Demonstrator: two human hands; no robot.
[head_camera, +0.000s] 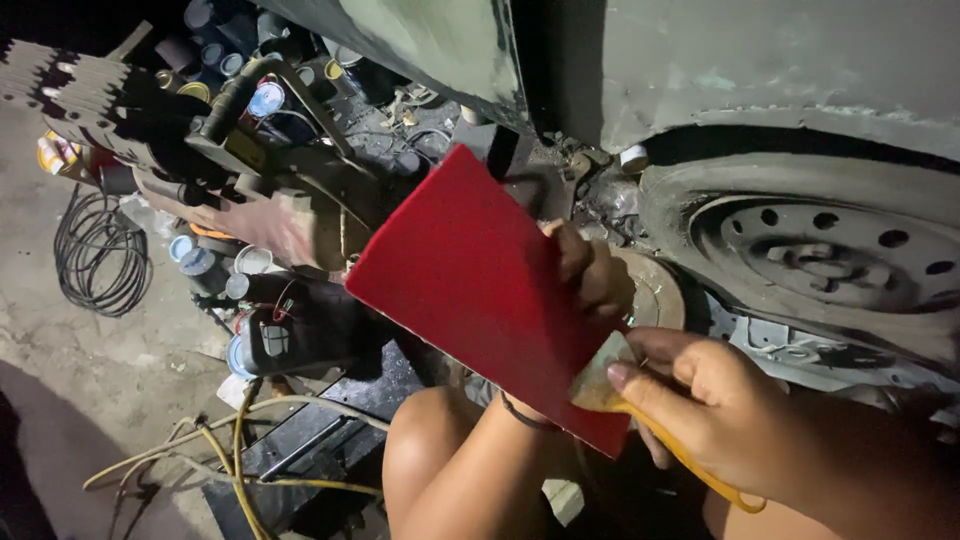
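Note:
My left hand (592, 272) grips a flat red board (470, 280) by its right edge, with the fingers curled over the front. The board tilts up and to the left. My right hand (705, 400) pinches a thin yellow spreader (640, 412) whose smeared blade rests against the board's lower right corner. A dark band circles my left wrist (525, 415). My bare knee (440, 460) sits below the board.
A car wheel (830, 250) and grey-green body panel (760, 60) fill the upper right. Several paint cans (265, 100), tools and machine parts crowd the upper left. A black cable coil (95, 260) lies on the concrete. Yellow hoses (235, 450) run along the floor.

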